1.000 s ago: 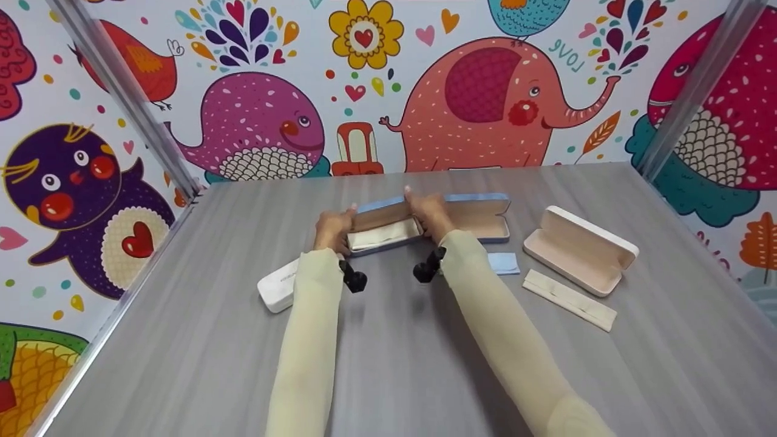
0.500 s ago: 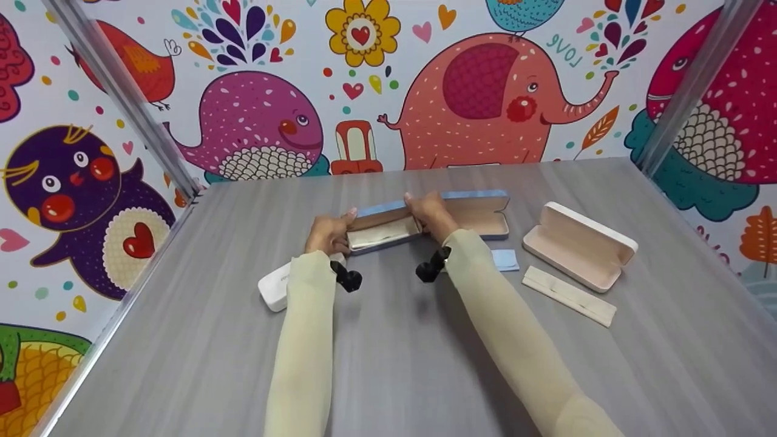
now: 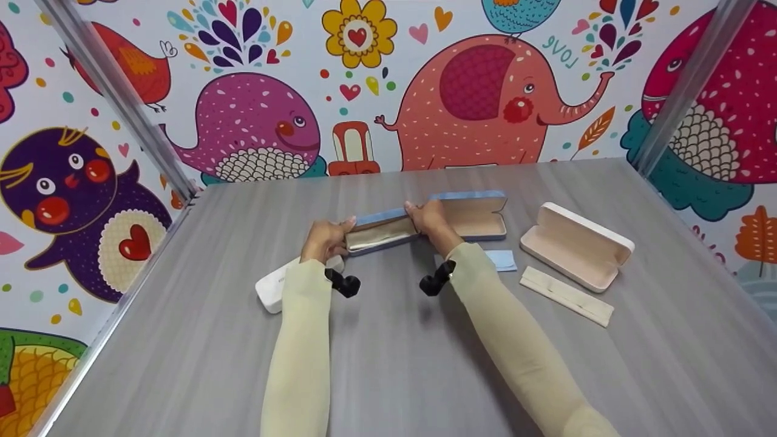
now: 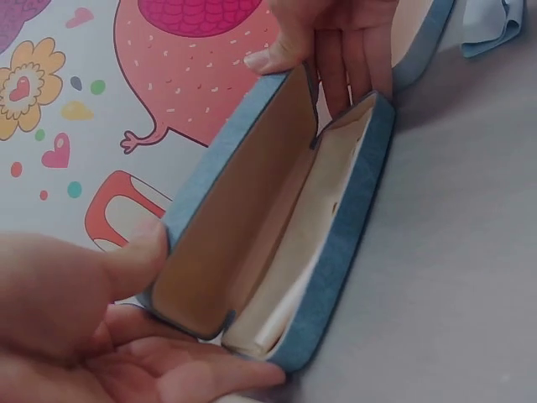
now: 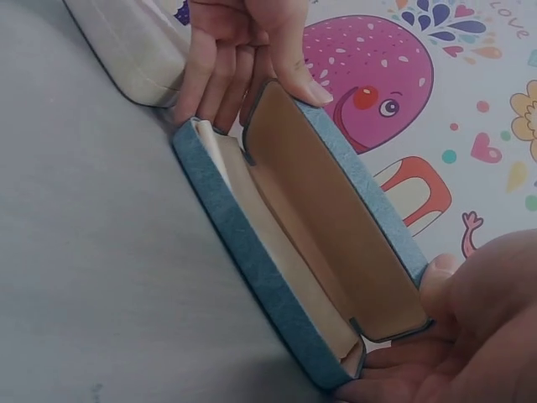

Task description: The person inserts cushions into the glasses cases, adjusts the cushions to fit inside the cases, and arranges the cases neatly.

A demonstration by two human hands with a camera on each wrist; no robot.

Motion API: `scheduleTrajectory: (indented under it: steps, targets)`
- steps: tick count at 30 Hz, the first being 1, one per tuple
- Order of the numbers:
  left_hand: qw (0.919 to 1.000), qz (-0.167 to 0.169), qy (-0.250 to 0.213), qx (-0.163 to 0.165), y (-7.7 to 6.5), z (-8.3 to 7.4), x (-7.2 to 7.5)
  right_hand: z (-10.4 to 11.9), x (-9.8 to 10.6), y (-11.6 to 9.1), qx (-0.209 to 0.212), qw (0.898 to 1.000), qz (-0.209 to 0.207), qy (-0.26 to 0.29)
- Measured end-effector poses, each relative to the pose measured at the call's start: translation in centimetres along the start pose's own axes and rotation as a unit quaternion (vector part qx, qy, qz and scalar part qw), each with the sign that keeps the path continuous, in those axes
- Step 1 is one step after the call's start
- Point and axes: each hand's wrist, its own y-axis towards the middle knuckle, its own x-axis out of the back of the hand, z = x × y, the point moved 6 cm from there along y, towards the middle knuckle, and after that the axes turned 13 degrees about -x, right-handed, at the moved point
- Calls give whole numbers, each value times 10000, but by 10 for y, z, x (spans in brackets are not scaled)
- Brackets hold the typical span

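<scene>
One sleeve (image 3: 303, 352) partly hides a white case (image 3: 271, 289); left hand (image 3: 323, 238) and right hand (image 3: 431, 220) grip a blue case (image 3: 381, 217).

Matt, mottled blue case (image 4: 337, 252) (smooth tan lining (image 4: 239, 210))

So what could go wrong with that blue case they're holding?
The cloth inside might get pinched if the lid shuts. Fingers are at both ends of the blue case, so one could get nipped. The left hand is close to the white case, so it might bump it.
</scene>
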Motion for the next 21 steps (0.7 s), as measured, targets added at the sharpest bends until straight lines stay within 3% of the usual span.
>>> scheduleTrajectory:
  steps: [10,21]
  targets:
    - [9998,-24,-132,-154,-2,3,3,-11,-1,-4,515,9985,5,177]
    - [9996,-213,199,-27,-2,7,5,-21,-2,-7,563,9984,2,50]
